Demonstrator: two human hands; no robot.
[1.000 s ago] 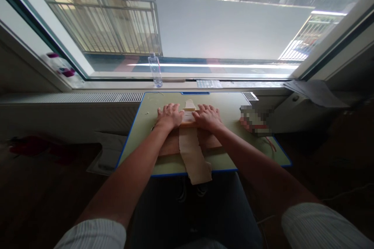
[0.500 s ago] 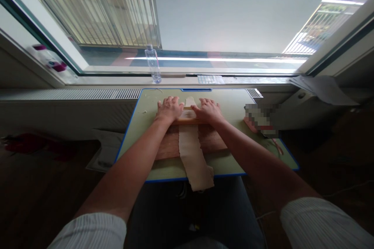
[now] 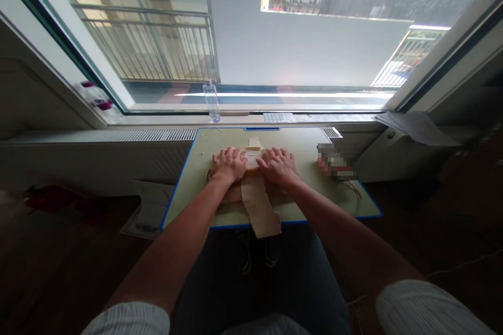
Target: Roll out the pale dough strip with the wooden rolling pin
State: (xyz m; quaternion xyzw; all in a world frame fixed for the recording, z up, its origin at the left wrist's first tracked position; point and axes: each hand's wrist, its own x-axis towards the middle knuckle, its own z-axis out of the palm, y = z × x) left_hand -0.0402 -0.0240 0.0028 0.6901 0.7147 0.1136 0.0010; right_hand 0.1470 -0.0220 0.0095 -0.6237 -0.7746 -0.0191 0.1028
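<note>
My left hand [image 3: 229, 164] and my right hand [image 3: 280, 166] press side by side on top of a thick, floured wooden rolling pin [image 3: 253, 160]. Their fingers curve over its far side, and the thumbs point toward each other. Under the pin runs a long pale strip of dough [image 3: 259, 204]. Its far end shows beyond the pin, while the near end hangs over the table's front edge. A reddish-brown wooden board [image 3: 231, 195] lies beneath, mostly covered by the hands, pin and dough.
The pale green folding table [image 3: 302, 138] has a blue edge. Small dough scraps [image 3: 201, 153] lie at its left; a blurred-out item [image 3: 336, 162] is at its right. A clear bottle [image 3: 212, 102] stands on the windowsill, with papers [image 3: 416, 128] farther right.
Both hands and the rolling pin have come nearer to me over the board, covering more of it. More of the dough's far end shows. The view has tilted up slightly.
</note>
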